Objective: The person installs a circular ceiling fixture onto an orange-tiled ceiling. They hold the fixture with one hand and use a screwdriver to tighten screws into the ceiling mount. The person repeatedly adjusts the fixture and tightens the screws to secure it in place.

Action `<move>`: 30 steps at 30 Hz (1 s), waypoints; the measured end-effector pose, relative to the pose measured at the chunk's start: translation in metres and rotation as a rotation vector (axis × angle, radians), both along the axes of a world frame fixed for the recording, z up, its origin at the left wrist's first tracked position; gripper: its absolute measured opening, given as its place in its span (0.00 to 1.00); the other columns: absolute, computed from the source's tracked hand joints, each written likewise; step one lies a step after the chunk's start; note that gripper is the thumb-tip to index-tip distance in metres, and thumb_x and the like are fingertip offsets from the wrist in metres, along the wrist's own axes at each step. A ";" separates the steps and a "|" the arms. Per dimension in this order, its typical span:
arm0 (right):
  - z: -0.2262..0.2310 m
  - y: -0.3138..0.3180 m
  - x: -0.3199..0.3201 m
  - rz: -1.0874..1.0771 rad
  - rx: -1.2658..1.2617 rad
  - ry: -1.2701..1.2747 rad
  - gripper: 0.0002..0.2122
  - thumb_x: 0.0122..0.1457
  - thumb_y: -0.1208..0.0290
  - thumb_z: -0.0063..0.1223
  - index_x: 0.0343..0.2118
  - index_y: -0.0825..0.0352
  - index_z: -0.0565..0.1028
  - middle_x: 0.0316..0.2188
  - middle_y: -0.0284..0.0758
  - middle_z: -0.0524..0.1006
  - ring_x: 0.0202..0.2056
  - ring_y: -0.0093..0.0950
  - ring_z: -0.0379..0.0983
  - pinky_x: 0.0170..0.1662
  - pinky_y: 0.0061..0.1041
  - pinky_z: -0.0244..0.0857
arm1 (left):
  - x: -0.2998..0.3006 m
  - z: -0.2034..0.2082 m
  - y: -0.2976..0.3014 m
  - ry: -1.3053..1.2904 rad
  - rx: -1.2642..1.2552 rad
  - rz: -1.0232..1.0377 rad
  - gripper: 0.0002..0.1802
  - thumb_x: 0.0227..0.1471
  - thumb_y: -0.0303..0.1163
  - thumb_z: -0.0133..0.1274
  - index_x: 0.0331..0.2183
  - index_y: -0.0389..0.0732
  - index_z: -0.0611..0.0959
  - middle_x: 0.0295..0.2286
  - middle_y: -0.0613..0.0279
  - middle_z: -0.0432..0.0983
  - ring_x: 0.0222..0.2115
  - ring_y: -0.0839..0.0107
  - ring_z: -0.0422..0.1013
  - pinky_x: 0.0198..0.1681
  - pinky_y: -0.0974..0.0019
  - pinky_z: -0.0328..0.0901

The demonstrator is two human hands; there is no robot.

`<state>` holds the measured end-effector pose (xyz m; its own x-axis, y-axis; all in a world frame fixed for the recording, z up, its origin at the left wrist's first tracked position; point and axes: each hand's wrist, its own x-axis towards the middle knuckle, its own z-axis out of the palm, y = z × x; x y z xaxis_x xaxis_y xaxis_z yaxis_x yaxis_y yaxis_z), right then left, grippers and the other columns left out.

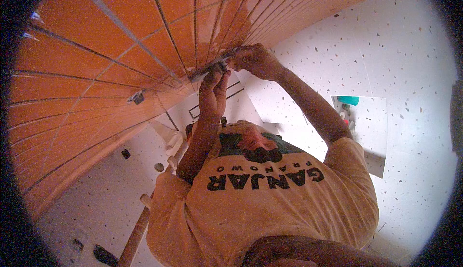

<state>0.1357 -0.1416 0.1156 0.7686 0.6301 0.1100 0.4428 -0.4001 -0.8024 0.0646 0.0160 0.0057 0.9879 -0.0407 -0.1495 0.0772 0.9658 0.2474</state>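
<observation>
Both my arms reach up to an orange wall (164, 6) marked with a grid of dark lines. My left hand (213, 93) has its fingers closed at the near edge of a small grey, metal-looking fitting (222, 66) against the wall. On the other side of it, my right hand (258, 62) curls its fingers around the fitting's far right end. A long dark strip (200, 75) runs along the wall just left of the fingertips. The exact kind of fitting is too small and grainy to tell.
Lower left on the orange wall is another grey fitting (137, 97). A white speckled wall (410, 50) rises at the right, with a recess (374, 141) holding a teal item (348, 100). Wooden poles (135, 233) stand at my left, near a black square (126, 153) on the speckled surface.
</observation>
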 end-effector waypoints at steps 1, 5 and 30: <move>-0.005 0.001 -0.001 -0.034 0.014 0.023 0.06 0.57 0.77 0.52 0.35 0.69 0.78 0.28 0.33 0.78 0.30 0.22 0.75 0.36 0.22 0.72 | 0.000 -0.002 0.000 -0.002 0.006 -0.001 0.14 0.50 0.22 0.52 0.42 0.31 0.74 0.43 0.53 0.72 0.47 0.61 0.68 0.58 0.57 0.61; -0.008 0.021 -0.014 -0.253 0.121 0.226 0.05 0.58 0.78 0.50 0.34 0.69 0.77 0.27 0.34 0.78 0.26 0.21 0.75 0.31 0.21 0.71 | 0.000 0.002 -0.001 -0.007 0.023 0.010 0.14 0.50 0.23 0.53 0.41 0.31 0.75 0.43 0.54 0.72 0.47 0.61 0.68 0.57 0.56 0.61; -0.005 -0.005 0.012 0.316 -0.353 -1.051 0.14 0.49 0.72 0.52 0.41 0.67 0.75 0.41 0.40 0.75 0.42 0.37 0.74 0.42 0.30 0.73 | 0.004 -0.013 0.001 -0.094 -0.024 -0.040 0.15 0.51 0.21 0.51 0.43 0.30 0.73 0.44 0.53 0.71 0.48 0.61 0.67 0.58 0.56 0.60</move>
